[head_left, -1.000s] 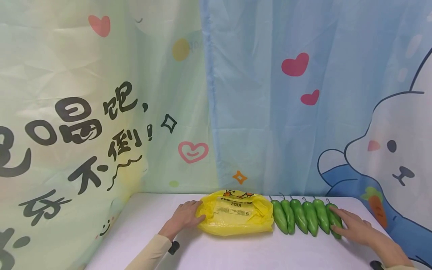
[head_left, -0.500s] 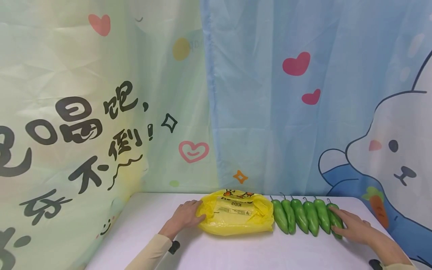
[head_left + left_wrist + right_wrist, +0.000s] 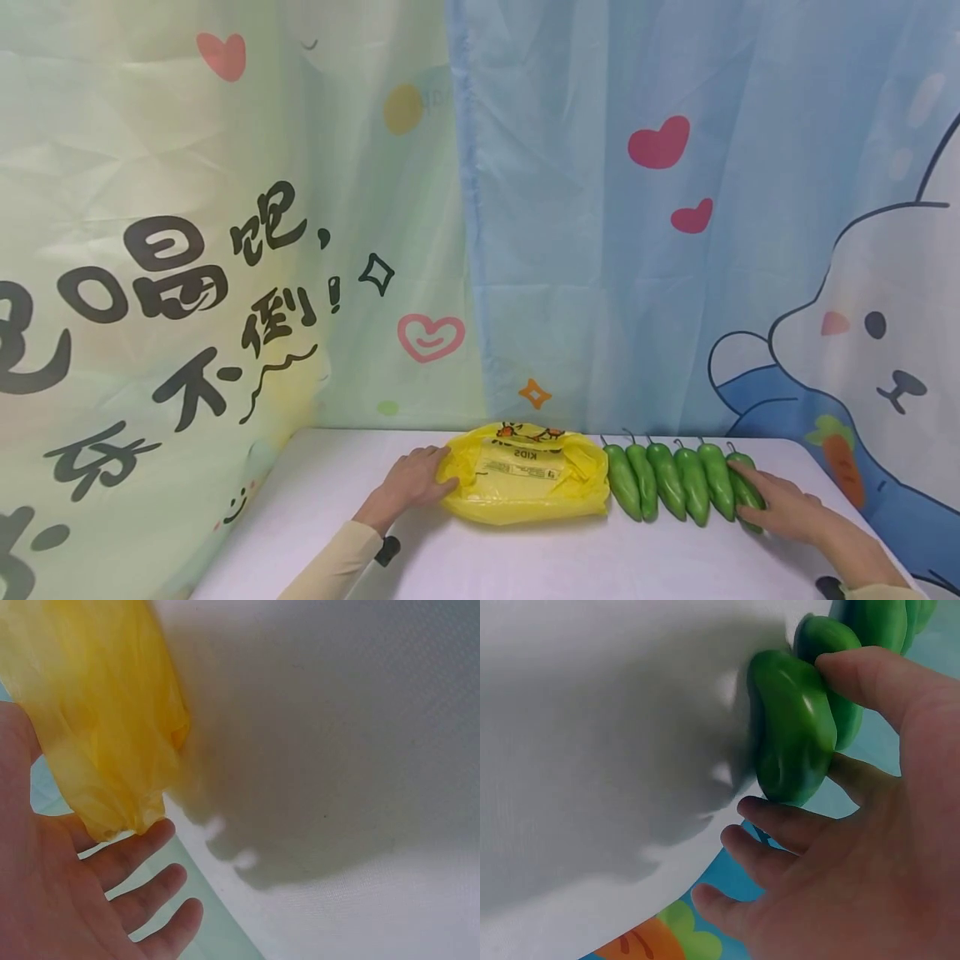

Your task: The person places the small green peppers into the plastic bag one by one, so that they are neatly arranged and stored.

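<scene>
A yellow plastic bag (image 3: 525, 479) with printed lettering lies folded on the white table. My left hand (image 3: 415, 479) is at the bag's left end, its fingertips touching the plastic; the left wrist view shows the fingers spread. Several green peppers (image 3: 693, 483) lie side by side to the right of the bag, stems toward the back. At the row's right end, my right hand (image 3: 787, 504) reaches the outermost pepper (image 3: 795, 727). In the right wrist view, its thumb and index finger touch that pepper while the other fingers stay extended. The bag's contents are hidden.
The white table (image 3: 525, 567) ends at a printed curtain (image 3: 540, 208) behind the bag and peppers. Another printed curtain (image 3: 150, 125) hangs along the left side. A dark strap piece (image 3: 387, 550) is at the left wrist.
My right hand shifts very slightly around the outermost pepper. The left hand, the bag and the row of peppers look the same.
</scene>
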Tool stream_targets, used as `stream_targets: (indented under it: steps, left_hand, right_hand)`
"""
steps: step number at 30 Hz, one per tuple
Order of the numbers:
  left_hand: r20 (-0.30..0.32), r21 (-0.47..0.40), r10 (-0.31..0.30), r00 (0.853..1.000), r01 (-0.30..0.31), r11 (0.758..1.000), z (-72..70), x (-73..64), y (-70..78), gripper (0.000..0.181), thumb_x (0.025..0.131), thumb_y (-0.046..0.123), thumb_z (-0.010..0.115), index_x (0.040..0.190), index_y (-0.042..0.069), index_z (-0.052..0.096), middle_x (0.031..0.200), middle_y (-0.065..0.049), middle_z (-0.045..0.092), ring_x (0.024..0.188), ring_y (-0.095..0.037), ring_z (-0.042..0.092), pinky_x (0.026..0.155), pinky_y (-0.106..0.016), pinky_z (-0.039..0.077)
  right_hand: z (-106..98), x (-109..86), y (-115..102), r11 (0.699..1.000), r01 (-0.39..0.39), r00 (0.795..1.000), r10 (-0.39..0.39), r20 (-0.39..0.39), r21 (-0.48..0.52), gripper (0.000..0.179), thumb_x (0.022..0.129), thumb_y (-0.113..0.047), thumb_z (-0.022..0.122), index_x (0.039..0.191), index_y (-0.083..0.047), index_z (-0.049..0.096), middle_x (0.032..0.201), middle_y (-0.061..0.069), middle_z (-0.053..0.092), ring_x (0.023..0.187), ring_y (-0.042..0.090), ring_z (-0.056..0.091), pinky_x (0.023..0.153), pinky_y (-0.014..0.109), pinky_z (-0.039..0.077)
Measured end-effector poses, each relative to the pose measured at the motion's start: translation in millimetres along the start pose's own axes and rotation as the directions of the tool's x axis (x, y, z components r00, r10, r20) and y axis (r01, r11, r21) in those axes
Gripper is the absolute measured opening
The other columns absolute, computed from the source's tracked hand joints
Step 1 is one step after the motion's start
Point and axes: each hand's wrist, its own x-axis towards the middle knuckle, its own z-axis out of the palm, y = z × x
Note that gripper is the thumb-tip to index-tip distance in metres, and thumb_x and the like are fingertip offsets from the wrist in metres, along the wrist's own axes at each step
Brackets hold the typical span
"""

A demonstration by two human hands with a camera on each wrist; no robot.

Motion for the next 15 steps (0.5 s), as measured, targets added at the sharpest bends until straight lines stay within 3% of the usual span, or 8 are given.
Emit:
stream_targets:
  steps: [8,15]
  left_hand:
    - [0.000,0.010,0.002,1.000,-0.002,1.000,0.7,0.4,-0.1,0.066,0.094,0.048,0.060,0.143,0.005,0.052,0.144,-0.018,0.056,0.132,-0.039,0.052,0.108,-0.057,0.044]
    - [0.004,0.009,0.000,1.000,0.000,1.000,-0.3,0.3,0.3,0.066,0.093,0.047,0.061,0.144,0.005,0.052,0.144,-0.018,0.056,0.134,-0.038,0.051,0.109,-0.057,0.043]
  right_hand:
    - [3.4,-0.4,0.0,1.000,0.000,1.000,0.000,-0.022,-0.010,0.077,0.090,-0.041,0.068,0.144,0.004,0.036,0.131,0.044,0.048,0.115,0.065,0.047,0.081,0.079,0.045]
    - [7.7,4.6,6.4,0.998,-0.050,0.998,0.049,-0.044,-0.035,0.076,0.087,-0.041,0.069,0.144,0.000,0.040,0.129,0.045,0.048,0.114,0.067,0.045,0.082,0.080,0.044]
